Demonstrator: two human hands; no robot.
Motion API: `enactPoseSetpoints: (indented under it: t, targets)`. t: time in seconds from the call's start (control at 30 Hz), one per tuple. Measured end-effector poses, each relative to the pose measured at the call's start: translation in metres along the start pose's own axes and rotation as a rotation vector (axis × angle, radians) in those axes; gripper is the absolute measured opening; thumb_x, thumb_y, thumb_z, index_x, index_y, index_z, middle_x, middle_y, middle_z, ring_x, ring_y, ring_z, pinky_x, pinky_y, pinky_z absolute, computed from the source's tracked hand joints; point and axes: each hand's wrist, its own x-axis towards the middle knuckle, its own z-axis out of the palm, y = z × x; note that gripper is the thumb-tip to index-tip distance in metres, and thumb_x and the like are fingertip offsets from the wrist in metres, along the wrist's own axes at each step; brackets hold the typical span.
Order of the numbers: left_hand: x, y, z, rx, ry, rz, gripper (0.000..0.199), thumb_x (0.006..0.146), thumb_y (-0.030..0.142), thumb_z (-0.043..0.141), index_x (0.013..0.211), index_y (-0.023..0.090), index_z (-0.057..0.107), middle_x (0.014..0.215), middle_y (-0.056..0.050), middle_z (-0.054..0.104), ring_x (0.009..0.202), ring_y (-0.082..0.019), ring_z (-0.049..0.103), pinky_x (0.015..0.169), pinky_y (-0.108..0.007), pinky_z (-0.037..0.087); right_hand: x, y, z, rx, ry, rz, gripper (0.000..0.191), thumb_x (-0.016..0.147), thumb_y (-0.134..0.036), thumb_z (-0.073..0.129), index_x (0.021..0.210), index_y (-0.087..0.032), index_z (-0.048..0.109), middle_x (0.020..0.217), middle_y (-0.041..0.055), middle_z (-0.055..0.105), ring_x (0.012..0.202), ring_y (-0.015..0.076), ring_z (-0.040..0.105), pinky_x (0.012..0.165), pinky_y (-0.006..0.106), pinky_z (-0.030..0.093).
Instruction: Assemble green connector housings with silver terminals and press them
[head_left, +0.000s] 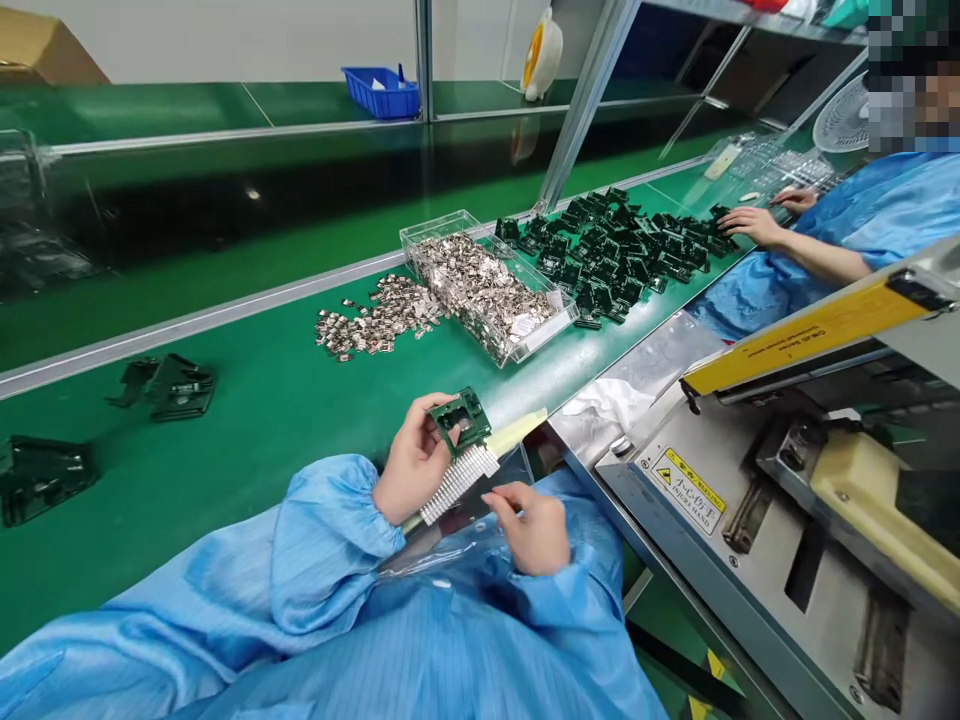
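Note:
My left hand [412, 465] is closed around the edge of a dark green moulded plastic part [472, 408], tilted up in front of me. A small metallic piece seems to sit in its opening, by my thumb. Just below lies a sheet with rows of small whitish pieces [459, 486], beside a pale yellow strip [517, 432] and clear plastic film [442, 550]. My right hand [536, 530] is near the sheet's right end, thumb and forefinger pinched together. Whatever is between those fingertips is too small to make out.
A clear tray [551, 335] full of small metal pieces stands ahead, with a loose pile of metal pieces [382, 318] to its left. Many dark green parts [615, 250] lie beyond. A co-worker's hand [754, 225] touches that pile. A machine [675, 540] borders my right.

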Motion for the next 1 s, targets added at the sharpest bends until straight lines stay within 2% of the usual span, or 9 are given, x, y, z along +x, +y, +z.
enactPoseSetpoints:
  t: [0.1,0.2,0.27,0.4,0.57,0.7,0.8,0.93,1.0]
  targets:
    - [-0.008,0.006,0.003,-0.099,-0.052,-0.065,0.035,0.088,0.040,0.060,0.115,0.023,0.048,0.095,-0.002,0.057,0.078,-0.014,0.059,0.066,-0.026,0.056,0.008,-0.042,-0.019,0.085,0.035,-0.068,0.015,0.091,-0.031,0.059,0.090,-0.023,0.071,0.076,0.0013,0.070,0.062,0.0184,0.065,0.061,0.030,0.050]
    - [-0.017,0.008,0.004,-0.044,-0.063,-0.061,0.031,0.091,0.034,0.056,0.118,0.024,0.048,0.097,-0.003,0.058,0.082,-0.015,0.059,0.070,-0.026,0.055,0.020,-0.068,-0.021,0.129,0.083,-0.239,0.015,0.091,-0.022,0.056,0.092,-0.022,0.071,0.086,0.0038,0.066,0.077,0.0191,0.063,0.069,0.032,0.050]
    - [-0.021,0.008,0.002,0.032,-0.067,-0.052,0.030,0.092,0.029,0.054,0.121,0.023,0.048,0.099,-0.004,0.059,0.085,-0.016,0.059,0.073,-0.027,0.053,0.028,-0.075,-0.014,0.145,0.143,-0.306,0.013,0.088,-0.018,0.059,0.089,-0.022,0.071,0.086,0.0045,0.061,0.081,0.0196,0.060,0.071,0.033,0.049]
    - [-0.024,0.010,-0.002,0.113,-0.119,-0.006,0.032,0.093,0.025,0.050,0.125,0.023,0.046,0.100,-0.005,0.062,0.082,-0.016,0.060,0.073,-0.028,0.050,0.035,-0.077,-0.002,0.106,0.211,-0.293,0.005,0.084,-0.020,0.066,0.082,-0.021,0.070,0.088,0.0049,0.057,0.086,0.0212,0.056,0.074,0.035,0.048]
    - [-0.027,0.014,-0.003,0.150,-0.158,0.020,0.032,0.092,0.026,0.051,0.124,0.022,0.047,0.086,-0.003,0.063,0.067,-0.015,0.057,0.062,-0.025,0.044,0.035,-0.081,-0.003,0.015,0.195,-0.281,0.011,0.085,-0.027,0.065,0.076,-0.021,0.068,0.090,0.0062,0.056,0.088,0.0227,0.054,0.074,0.036,0.046]
    - [-0.028,0.015,-0.002,0.165,-0.161,0.045,0.031,0.093,0.028,0.050,0.124,0.022,0.047,0.084,-0.002,0.060,0.061,-0.013,0.052,0.056,-0.024,0.040,0.030,-0.081,0.000,0.098,0.243,-0.227,0.012,0.086,-0.028,0.064,0.077,-0.020,0.065,0.090,0.0057,0.054,0.086,0.0212,0.054,0.075,0.034,0.047]
    - [-0.029,0.018,-0.002,0.192,-0.191,0.050,0.030,0.094,0.027,0.049,0.123,0.021,0.046,0.088,-0.003,0.060,0.063,-0.012,0.052,0.058,-0.023,0.040,0.026,-0.078,0.003,0.311,0.247,-0.114,0.014,0.084,-0.030,0.067,0.077,-0.020,0.059,0.095,0.0055,0.052,0.084,0.0194,0.055,0.069,0.031,0.048]
    - [-0.031,0.029,-0.002,0.189,-0.288,0.028,0.029,0.094,0.024,0.046,0.123,0.020,0.045,0.097,-0.005,0.061,0.072,-0.014,0.056,0.064,-0.024,0.045,0.026,-0.075,0.001,0.723,0.091,0.082,0.037,0.070,-0.028,0.082,0.086,-0.022,0.049,0.086,-0.0001,0.057,0.079,0.0161,0.057,0.068,0.026,0.047]
    - [-0.031,0.039,-0.002,0.204,-0.348,0.031,0.029,0.094,0.023,0.045,0.122,0.020,0.046,0.103,-0.007,0.062,0.074,-0.014,0.058,0.065,-0.024,0.046,0.025,-0.072,-0.005,0.851,0.022,0.128,0.045,0.065,-0.025,0.085,0.089,-0.023,0.047,0.080,-0.0035,0.057,0.076,0.0144,0.057,0.070,0.024,0.046]
